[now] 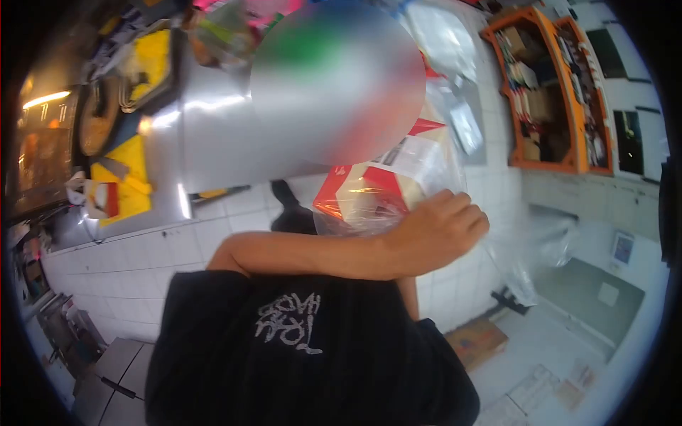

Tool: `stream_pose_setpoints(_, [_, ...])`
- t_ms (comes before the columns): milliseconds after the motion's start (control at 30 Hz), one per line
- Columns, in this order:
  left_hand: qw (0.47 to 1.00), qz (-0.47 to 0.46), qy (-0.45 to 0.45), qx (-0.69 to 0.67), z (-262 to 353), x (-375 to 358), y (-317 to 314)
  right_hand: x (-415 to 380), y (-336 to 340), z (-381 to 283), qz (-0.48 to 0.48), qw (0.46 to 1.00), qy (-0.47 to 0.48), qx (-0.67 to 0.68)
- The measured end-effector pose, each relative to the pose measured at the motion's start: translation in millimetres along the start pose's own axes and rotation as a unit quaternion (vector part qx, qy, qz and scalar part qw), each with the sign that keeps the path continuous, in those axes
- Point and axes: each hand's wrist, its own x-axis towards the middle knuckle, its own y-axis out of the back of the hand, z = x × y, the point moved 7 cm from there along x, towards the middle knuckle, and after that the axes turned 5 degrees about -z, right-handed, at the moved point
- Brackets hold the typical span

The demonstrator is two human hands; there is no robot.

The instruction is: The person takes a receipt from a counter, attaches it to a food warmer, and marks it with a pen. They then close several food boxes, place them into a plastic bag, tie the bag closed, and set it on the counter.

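My left hand [444, 231] reaches across my chest from the left, its fingers curled closed on the clear plastic bag [352, 221]. Inside the bag lies a red and cream package [376, 186] with a white printed label, just beyond my left wrist. Loose, see-through plastic [526, 245] spreads to the right of the hand. Of my right arm, only a short piece shows below the left forearm; my right hand is hidden. A round blurred patch covers the upper middle, including the far part of the package.
A steel counter [213, 135] at the left bears yellow items [128, 177] and a tray. More plastic packets lie at the top. An orange shelf [579, 92] stands upper right. A cardboard box [476, 342] rests on the floor, lower right.
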Motion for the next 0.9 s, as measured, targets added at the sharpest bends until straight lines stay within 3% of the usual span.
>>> stream_pose_setpoints(33, [0.997, -0.047, -0.039, 0.041, 23, 9, -33, -17, 21, -18, 0.015, 1.0, 0.011, 0.009])
stream_pose_setpoints(67, [0.998, -0.041, -0.043, 0.018, 41, 15, -60, -36, 42, -40, 0.028, 0.999, 0.026, 0.014])
stream_pose_setpoints(167, [0.981, -0.085, -0.104, 0.139, 101, 23, -144, -86, 96, -110, 0.069, 0.993, 0.087, 0.027])
stream_pose_setpoints(467, [0.973, -0.118, -0.191, 0.058, 198, 75, -303, -158, 210, -253, 0.166, 0.965, 0.201, 0.038])
stream_pose_setpoints(567, [0.965, -0.132, -0.223, 0.036, 221, 108, -353, -164, 235, -272, 0.193, 0.953, 0.226, 0.057])
stream_pose_setpoints(600, [0.968, -0.121, -0.221, 0.011, 145, 36, -300, -156, 222, -210, 0.214, 0.946, 0.24, 0.036])
stream_pose_setpoints(800, [0.962, -0.113, -0.24, -0.059, 121, 78, -373, -123, 256, -227, 0.257, 0.923, 0.281, 0.048])
stream_pose_setpoints(833, [0.966, -0.101, -0.225, -0.073, 97, 52, -338, -118, 245, -205, 0.262, 0.922, 0.282, 0.041])
stream_pose_setpoints(900, [0.968, -0.089, -0.218, -0.09, 87, 78, -358, -94, 249, -220, 0.271, 0.918, 0.287, 0.039])
